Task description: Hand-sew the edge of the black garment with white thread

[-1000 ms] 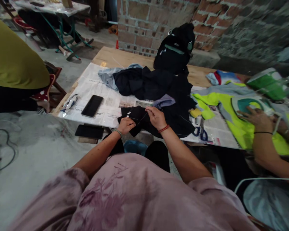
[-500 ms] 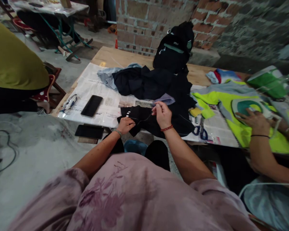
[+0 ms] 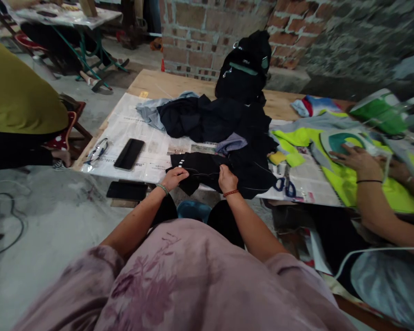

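The left hand [image 3: 175,178] and right hand [image 3: 228,179] grip black cloth [image 3: 203,166] mid-frame, at a newspaper-spread wooden table [image 3: 145,81]; a brick wall [image 3: 193,41] rises upper centre.

I could read no words for certain. Print covered the newspaper [image 3: 154,146] on my desk [image 3: 179,82], bolder beside the phone [image 3: 129,154] at near left, but blurred; the backpack [image 3: 243,76] at the far side bore a small pale mark [image 3: 246,62], equally illegible.
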The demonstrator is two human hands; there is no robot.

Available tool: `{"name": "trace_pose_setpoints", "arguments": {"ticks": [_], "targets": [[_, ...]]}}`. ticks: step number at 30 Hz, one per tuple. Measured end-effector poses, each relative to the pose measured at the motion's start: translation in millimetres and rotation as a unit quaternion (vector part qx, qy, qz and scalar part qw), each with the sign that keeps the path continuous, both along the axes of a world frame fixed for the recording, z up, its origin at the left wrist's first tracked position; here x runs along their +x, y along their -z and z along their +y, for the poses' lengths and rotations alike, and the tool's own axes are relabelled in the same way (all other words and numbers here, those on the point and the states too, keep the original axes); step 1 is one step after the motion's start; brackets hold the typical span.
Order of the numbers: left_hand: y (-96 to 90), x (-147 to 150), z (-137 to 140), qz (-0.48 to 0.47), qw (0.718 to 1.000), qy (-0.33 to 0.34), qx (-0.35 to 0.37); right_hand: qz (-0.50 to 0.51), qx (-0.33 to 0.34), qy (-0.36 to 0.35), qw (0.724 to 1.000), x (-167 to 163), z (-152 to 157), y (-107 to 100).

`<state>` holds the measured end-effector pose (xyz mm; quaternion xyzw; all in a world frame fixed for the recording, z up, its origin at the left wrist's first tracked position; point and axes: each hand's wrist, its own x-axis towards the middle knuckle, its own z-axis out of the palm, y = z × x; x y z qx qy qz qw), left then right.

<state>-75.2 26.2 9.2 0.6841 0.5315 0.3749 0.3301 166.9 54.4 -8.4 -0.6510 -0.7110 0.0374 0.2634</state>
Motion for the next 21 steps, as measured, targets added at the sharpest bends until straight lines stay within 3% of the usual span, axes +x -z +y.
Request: {"name": "trace_pose_setpoints", "arguments": {"ticks": [5,11,21], "targets": [[0.1,-3.2,-0.3,0.013,1.000,0.009,-0.010,-0.013,-0.038,0.032,0.999,4.4,11.9,0.3],[1.4,-11.1,1.0,0.072,0.996,0.039,0.016,-0.031,-0.031,0.057,0.997,8.7,19.9,1.7],[7.7,-7.0,-5.8,0.165,0.967,0.114,0.154,0.055,-0.029,0.059,0.996,14.7,12.0,1.5]]}}
